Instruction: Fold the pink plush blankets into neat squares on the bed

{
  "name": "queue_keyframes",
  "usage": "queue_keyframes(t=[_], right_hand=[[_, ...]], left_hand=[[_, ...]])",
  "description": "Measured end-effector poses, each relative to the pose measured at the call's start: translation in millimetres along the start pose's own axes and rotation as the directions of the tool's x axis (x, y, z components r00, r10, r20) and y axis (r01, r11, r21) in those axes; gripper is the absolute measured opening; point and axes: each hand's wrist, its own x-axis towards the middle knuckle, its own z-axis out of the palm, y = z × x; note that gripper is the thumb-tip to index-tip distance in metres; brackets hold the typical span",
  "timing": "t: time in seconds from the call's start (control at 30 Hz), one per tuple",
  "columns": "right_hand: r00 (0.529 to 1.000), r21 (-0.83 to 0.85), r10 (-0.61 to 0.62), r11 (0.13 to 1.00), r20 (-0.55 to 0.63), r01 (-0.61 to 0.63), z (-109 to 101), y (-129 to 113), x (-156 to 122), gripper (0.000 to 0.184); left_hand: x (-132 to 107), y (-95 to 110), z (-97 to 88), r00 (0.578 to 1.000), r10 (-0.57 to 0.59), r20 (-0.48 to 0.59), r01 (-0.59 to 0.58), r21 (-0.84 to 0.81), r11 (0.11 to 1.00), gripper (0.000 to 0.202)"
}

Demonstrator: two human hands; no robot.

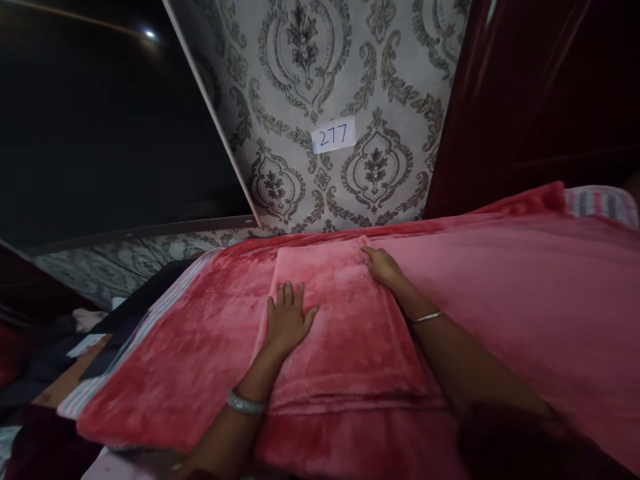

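A folded pink fleece cloth [345, 333] lies on top of a larger red-pink fleece blanket [500, 300] spread over a bed. My left hand [286, 319] rests flat on the folded cloth's left edge, fingers stretched out and together. My right hand [383, 265] lies on the cloth's far right corner, fingers bent down onto the fabric; whether it pinches the corner I cannot tell. Each wrist wears a bangle.
A wall with grey damask wallpaper [325, 100] rises behind the bed, with a white label reading 277 [333, 135]. A large dark screen [110, 120] leans at the left. A dark red curtain [540, 100] hangs at the right. Clutter [60, 347] lies beside the bed's left edge.
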Motion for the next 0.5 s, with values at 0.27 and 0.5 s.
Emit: queue_keyframes(t=[0.27,0.5], right_hand=[[0.998,0.055,0.022,0.998,-0.055,-0.019,-6.0,-8.6,-10.5,0.049],[0.997,0.182,0.002,0.983,-0.072,0.012,-21.2,-10.4,5.4,0.052]], left_hand=[[4.0,-2.0,8.0,0.998,0.004,-0.059,-0.005,-0.015,1.000,0.069],[18.6,-12.9,-21.5,0.996,0.012,0.091,0.005,-0.189,0.982,0.063]])
